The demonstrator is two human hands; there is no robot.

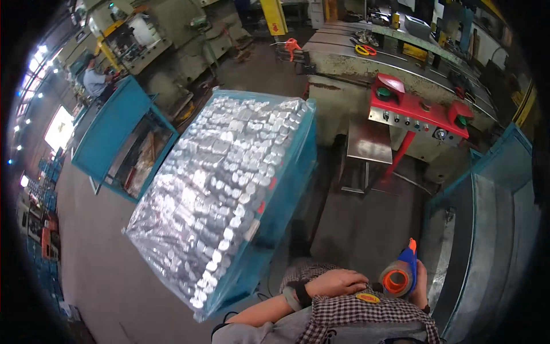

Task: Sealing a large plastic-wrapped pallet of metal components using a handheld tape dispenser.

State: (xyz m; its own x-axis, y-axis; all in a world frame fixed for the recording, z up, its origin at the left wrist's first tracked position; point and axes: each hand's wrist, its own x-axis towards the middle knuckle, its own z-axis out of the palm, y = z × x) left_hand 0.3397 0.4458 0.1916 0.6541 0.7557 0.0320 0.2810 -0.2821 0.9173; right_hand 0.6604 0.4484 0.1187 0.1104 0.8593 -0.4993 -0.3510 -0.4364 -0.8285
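At far left stands a teal sheet-metal bin [114, 129]. Beside it, a teal metal crate [292, 195] bears rows of silvery metal pieces beneath clear, crinkled plastic film [189, 198]; expect the film to be soft, thin and slippery, best gripped at a gathered edge, and the load heavy. Your left hand [339, 282] lies over the black-and-white checked apron [372, 315]; its underside is hidden, so whether it grips anything cannot be told. Right of it, before your waist, is the blue-and-orange plastic tape dispenser [408, 269], probably light and stiff, best held by its body, clear of the orange tip. Your right hand [422, 289] clasps its right side, fingers wrapped. An open grey-and-teal metal container [481, 200] stands at far right.
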